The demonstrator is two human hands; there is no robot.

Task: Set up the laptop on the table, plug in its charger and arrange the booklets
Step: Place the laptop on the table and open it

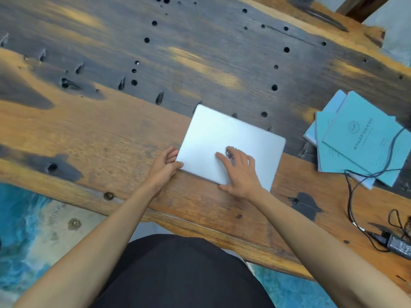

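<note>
Two hands are steadying the closed laptop (231,145) at frame centre: the left hand (165,166) is gripping its lower-left corner, the right hand (239,174) is pressing flat, fingers straight, on a lid probably rigid, smooth and slippery, best grasped by opposite edges.

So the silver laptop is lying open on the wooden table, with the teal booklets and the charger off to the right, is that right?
Not quite. The head view shows the silver laptop closed, lid down flat on the wooden table; the right hand rests on the lid and the left hand grips its corner. The teal booklets and charger do lie to the right.
</note>
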